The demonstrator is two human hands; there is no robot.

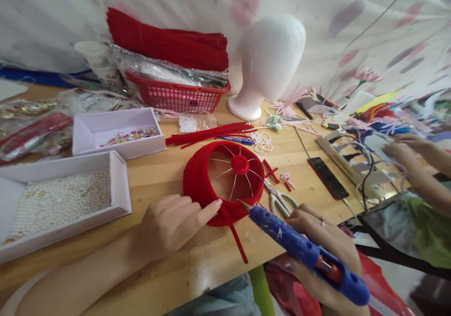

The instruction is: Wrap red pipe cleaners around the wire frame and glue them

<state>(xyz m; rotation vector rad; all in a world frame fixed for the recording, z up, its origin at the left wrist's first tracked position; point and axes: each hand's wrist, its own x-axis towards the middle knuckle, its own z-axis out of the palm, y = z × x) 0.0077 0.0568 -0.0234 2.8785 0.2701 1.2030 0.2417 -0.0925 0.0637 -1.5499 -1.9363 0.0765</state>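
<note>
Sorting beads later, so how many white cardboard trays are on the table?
2: one tray holding pearls at the near left, one tray with coloured gems just behind it. Others may be hidden under clutter.

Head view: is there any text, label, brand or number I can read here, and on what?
No text can be read.
Glue gun in the right hand: pale specks on the barrel, no lettering that can be made out.
Blue pen: any print is too small to read.
Red basket: a small dark mark on the front, blurred.
Phone: screen dark.
</note>
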